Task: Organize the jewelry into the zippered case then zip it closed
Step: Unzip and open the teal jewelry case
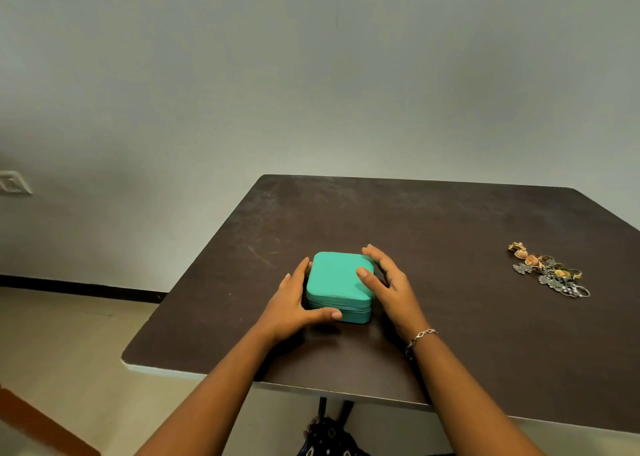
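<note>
A teal zippered case [337, 279] lies closed on the dark brown table [450, 220], near its front left part. My left hand [294, 305] grips the case's left side, with the thumb lying along the front by the zipper line. My right hand [386, 279] cups the right side, thumb on the lid and fingers curved round the far right corner. A pile of jewelry [547, 270], gold and silver pieces tangled together, sits far to the right, apart from both hands.
The table's front edge [311, 388] and left edge drop to a tiled floor. A grey wall stands behind the table. A bracelet [420, 338] is on my right wrist. Patterned fabric [329, 438] shows under the table.
</note>
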`<state>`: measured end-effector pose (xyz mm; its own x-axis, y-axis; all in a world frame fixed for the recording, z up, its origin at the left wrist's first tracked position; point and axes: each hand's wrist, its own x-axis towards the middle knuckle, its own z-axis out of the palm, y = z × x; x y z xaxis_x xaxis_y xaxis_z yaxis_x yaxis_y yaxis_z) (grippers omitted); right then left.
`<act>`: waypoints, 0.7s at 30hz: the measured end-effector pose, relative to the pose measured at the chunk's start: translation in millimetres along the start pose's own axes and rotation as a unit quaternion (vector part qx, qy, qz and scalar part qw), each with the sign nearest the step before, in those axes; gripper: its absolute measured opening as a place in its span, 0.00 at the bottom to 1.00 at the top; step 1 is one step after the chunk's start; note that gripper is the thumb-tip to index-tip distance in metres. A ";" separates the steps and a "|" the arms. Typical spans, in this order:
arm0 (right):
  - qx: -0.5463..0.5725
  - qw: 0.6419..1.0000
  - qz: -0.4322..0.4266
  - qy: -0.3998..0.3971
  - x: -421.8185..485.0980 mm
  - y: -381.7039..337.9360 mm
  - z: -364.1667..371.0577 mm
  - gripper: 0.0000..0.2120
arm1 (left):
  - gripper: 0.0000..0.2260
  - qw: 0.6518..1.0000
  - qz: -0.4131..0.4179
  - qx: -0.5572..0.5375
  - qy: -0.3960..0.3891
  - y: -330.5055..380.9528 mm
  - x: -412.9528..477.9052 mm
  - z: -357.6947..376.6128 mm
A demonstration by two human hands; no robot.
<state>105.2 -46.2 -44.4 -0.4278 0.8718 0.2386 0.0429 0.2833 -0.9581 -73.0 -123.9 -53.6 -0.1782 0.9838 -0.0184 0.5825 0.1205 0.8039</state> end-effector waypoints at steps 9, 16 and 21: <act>-0.133 0.986 -0.051 -0.087 -16.3 -2.1 -7.4 0.30 | 0.45 0.999 0.022 0.041 0.007 2.0 -1.4 2.7; -0.170 0.979 -0.069 -0.085 -11.3 -3.7 -13.9 0.26 | 0.44 0.998 0.035 0.042 0.006 4.9 -3.6 0.9; -0.159 0.983 -0.059 -0.076 1.6 -17.3 -20.7 0.21 | 0.43 0.998 0.049 0.037 0.020 10.2 -7.4 0.3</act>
<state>122.5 -41.5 -24.2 -0.5752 0.7626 0.2960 0.2547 0.5109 -0.8211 -65.5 -130.0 -45.5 -0.1476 0.9855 0.0832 0.6549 0.0344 0.7549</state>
